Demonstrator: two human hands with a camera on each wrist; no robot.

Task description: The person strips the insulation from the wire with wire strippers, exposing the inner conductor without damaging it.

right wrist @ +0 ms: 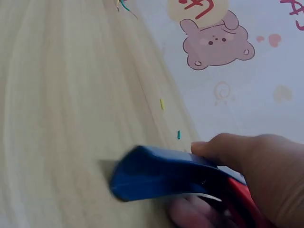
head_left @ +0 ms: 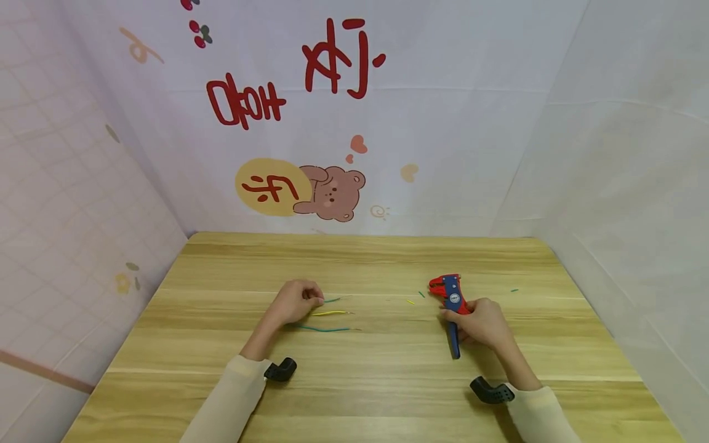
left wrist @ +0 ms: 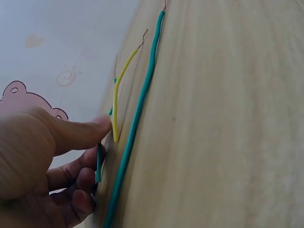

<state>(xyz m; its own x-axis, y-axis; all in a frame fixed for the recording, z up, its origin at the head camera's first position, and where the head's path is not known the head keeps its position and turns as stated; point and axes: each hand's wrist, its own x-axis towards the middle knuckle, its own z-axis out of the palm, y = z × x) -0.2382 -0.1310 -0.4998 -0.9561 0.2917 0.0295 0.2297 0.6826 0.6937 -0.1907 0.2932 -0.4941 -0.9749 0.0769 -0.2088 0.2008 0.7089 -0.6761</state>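
Observation:
Thumb and fingers of my left hand (head_left: 296,301) pinch a short green wire (head_left: 332,300) at the table's left side; its bare copper end points right. Just nearer lies a yellow wire (head_left: 330,313), and nearer still a longer green wire (head_left: 327,330). Both have bare copper ends on the right. In the left wrist view the pinched green wire (left wrist: 99,164) shows below the thumb, partly hidden by the fingers. On the right, my right hand (head_left: 484,321) grips a red and blue wire stripper (head_left: 453,299), jaws pointing away and to the left. Its blue handle (right wrist: 156,173) fills the lower right wrist view.
Small cut bits of insulation lie on the wooden table (head_left: 376,381): a yellow bit (head_left: 410,302) and a green bit (head_left: 421,295) left of the stripper, another green bit (head_left: 514,290) at right. A printed cloth wall (head_left: 454,123) stands behind the table.

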